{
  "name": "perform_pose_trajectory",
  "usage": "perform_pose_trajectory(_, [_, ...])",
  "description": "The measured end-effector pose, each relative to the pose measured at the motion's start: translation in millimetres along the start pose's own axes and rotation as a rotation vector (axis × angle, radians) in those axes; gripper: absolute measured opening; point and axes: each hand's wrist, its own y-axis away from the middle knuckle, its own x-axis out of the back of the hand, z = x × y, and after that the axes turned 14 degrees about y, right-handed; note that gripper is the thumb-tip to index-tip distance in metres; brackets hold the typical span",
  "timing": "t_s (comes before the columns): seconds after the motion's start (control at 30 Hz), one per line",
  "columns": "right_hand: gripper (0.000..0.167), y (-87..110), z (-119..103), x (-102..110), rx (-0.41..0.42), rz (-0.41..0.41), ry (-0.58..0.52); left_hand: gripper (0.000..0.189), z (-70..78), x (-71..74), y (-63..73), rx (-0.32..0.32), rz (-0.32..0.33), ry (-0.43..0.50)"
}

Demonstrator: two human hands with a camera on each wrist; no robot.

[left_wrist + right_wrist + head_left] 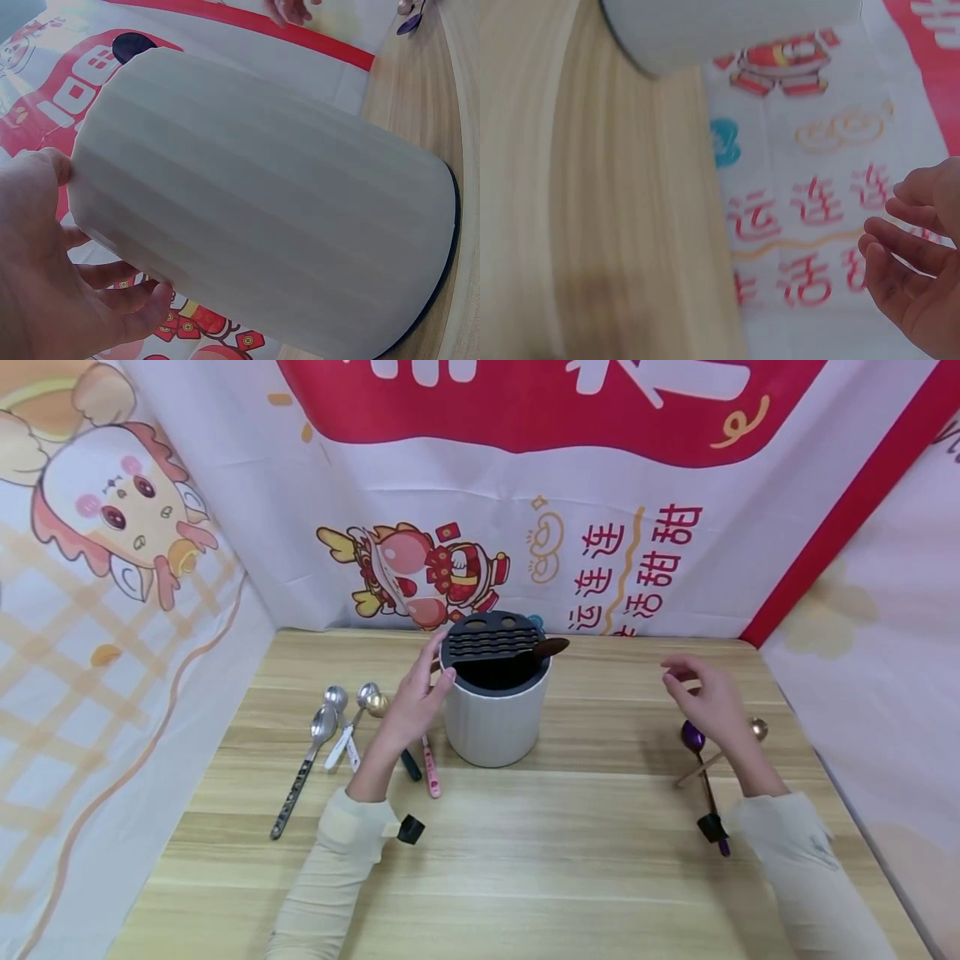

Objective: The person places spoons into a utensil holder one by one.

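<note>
A white utensil holder point(495, 727) with a dark slotted top stands near the back edge of the table. Out of its opening leans a dark brown spoon point(552, 647), whose lower part is hidden inside. My left hand point(412, 702) holds the holder by its left side, thumb at the rim and fingers bent along the wall. In the left wrist view the ribbed wall point(255, 195) fills most of the picture. My right hand point(712, 697) hovers with loosely bent fingers and nothing in them. Below it a purple spoon point(693, 737) crosses a gold spoon point(758, 728).
Left of the holder lie several spoons, among them one with a black patterned handle point(292, 797), a pink-handled one point(431, 772) and white-handled ones point(339, 748). Printed cloth point(285, 510) hangs behind the wooden table point(525, 868) and along its sides.
</note>
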Motion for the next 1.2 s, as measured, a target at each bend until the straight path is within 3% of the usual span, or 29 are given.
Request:
perform_pose_trajectory(0.47, [0.027,15.4,80.5,0.6,-0.175,0.04,-0.034,0.06,0.8,0.0,-0.2,0.005,-0.001,0.005])
perform_pose_trajectory(0.67, [0.028,20.2,98.7,3.8,-0.206,0.042,-0.008,0.058,1.3,0.8,-0.3,0.009,0.006,-0.001])
perform_pose_trajectory(1.03, [0.031,35.0,135.1,5.2,-0.334,0.013,0.103,0.059,3.0,0.1,0.0,0.013,0.002,-0.003])
perform_pose_trajectory(1.2, [0.037,40.3,151.7,3.4,-0.381,-0.048,0.136,0.059,1.8,0.3,0.6,0.02,0.002,-0.008])
